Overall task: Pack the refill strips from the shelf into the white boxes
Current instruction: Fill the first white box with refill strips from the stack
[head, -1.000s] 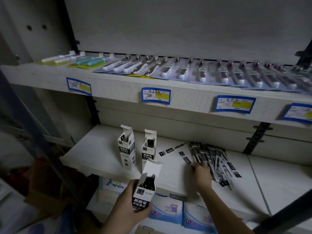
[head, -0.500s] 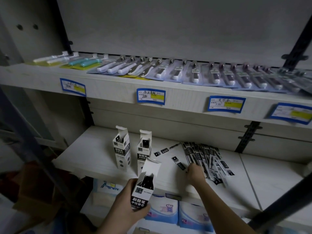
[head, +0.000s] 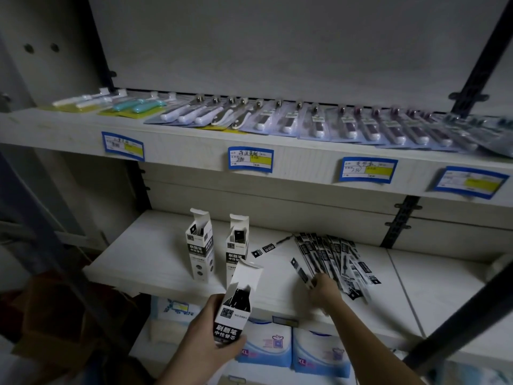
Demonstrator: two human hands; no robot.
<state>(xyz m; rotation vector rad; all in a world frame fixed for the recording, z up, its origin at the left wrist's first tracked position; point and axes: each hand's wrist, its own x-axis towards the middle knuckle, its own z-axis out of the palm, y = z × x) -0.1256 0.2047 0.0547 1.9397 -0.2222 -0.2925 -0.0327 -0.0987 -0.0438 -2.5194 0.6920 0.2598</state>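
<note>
Shelf board [head: 155, 262] of pale wood runs across the lower middle of the frame, its front edge cutting from lower left toward lower right, with bare surface left of the two standing boxes and again at the far right beyond a seam. Dark metal uprights cross the frame at the left and lower right corners, narrowing the way in from both sides. Above, the upper shelf [head: 194, 151] overhangs, carrying blister-packed tools and blue-and-yellow price labels [head: 250, 159] on its front lip.

Two open white boxes [head: 200, 247] stand upright near the shelf's middle, flaps raised, close together but apart. Just right of them a fan of refill strips [head: 331, 255] lies flat, spreading toward the back, with a few loose strips between the fan and the boxes.

In the lower centre, the left hand [head: 206, 337] reaches up from below the shelf edge, its fingers and thumb wrapped round a third white box [head: 236, 309], held tilted with its flap open and dark strips showing inside. Right of it, the right hand [head: 323, 291] lies palm-down on the shelf at the near end of the fan, forearm slanting in from the lower right; its fingertips touch a single strip [head: 301, 272], though whether they pinch it cannot be told. Blue-and-white packs [head: 266, 343] sit beneath the shelf.
</note>
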